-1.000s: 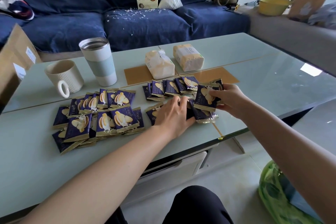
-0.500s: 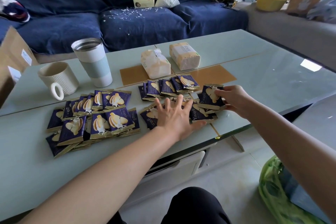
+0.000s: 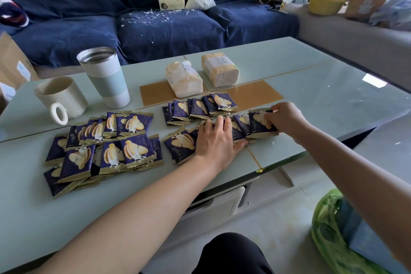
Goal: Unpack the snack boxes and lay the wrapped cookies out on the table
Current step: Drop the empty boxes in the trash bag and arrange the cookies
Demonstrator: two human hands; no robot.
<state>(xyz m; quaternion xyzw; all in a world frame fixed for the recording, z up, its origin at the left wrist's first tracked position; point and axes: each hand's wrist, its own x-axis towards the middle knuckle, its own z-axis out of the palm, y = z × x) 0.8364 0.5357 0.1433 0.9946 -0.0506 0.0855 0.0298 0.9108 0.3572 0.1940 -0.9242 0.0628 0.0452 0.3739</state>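
Several dark blue wrapped cookies with gold edges lie in overlapping rows on the pale green glass table (image 3: 33, 218). One big group (image 3: 104, 147) is at the left, a short row (image 3: 200, 107) sits behind, and a front row (image 3: 249, 125) runs under my hands. My left hand (image 3: 216, 140) lies flat with straight fingers on the front row's packets. My right hand (image 3: 287, 118) pinches the rightmost packet (image 3: 259, 124) of that row at its top corner.
A ribbed cream mug (image 3: 59, 98) and a white tumbler (image 3: 104, 75) stand at the back left. Two wrapped tissue packs (image 3: 220, 69) sit behind the cookies. A blue sofa (image 3: 166, 33) holds a bread bag. A green plastic bag (image 3: 333, 238) lies on the floor at the right.
My right hand has set its packet down at the row's right end. My left hand went from curled on the packets to flat and shifted slightly right along the row.
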